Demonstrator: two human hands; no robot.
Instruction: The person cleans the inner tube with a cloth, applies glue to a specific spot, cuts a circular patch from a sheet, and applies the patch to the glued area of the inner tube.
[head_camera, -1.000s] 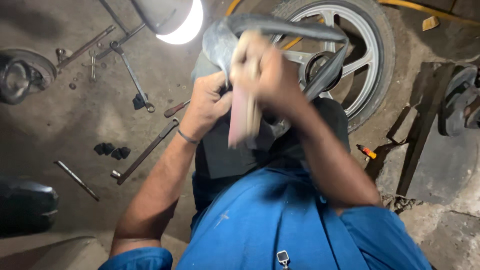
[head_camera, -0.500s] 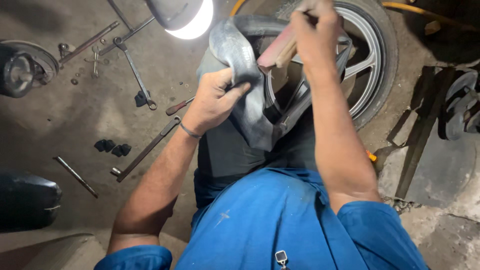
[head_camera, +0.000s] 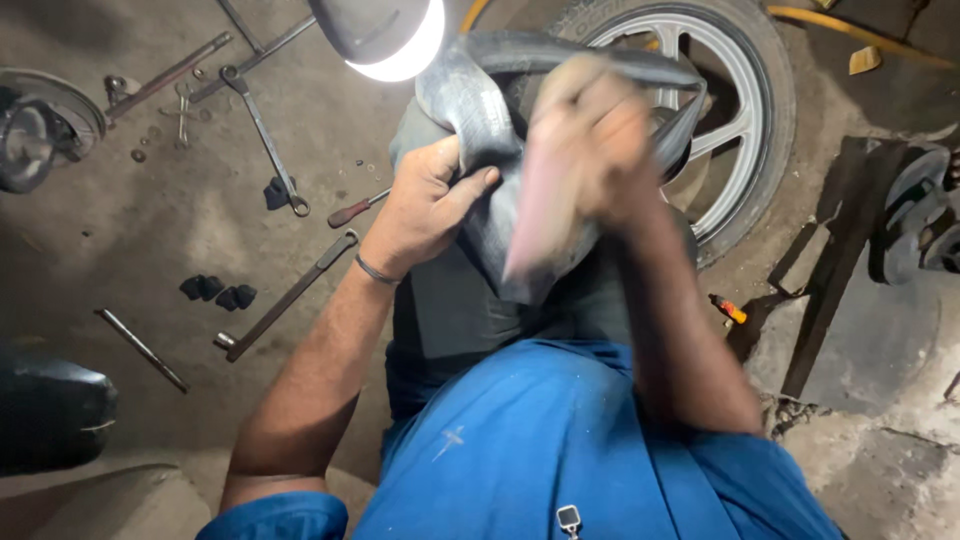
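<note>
My left hand (head_camera: 425, 205) grips a fold of a grey rubber inner tube (head_camera: 480, 110) draped over my lap. The tube loops up and across toward the right. My right hand (head_camera: 600, 130), blurred by motion, holds a pinkish flat block (head_camera: 540, 215) against the tube's surface just right of my left thumb. I wear a blue shirt and dark trousers, and a thin band circles my left wrist.
A wheel with tyre (head_camera: 745, 120) lies on the concrete floor behind the tube. A lit lamp (head_camera: 390, 35) hangs at top. Long wrenches (head_camera: 265, 135), a tyre lever (head_camera: 290, 295), a rod (head_camera: 140, 348) and small black pieces (head_camera: 218, 292) lie left. Metal parts (head_camera: 905, 225) sit right.
My right hand swung up toward the wheel half a second ago and has come back down over the tube with the pinkish block. My left hand keeps its grip.
</note>
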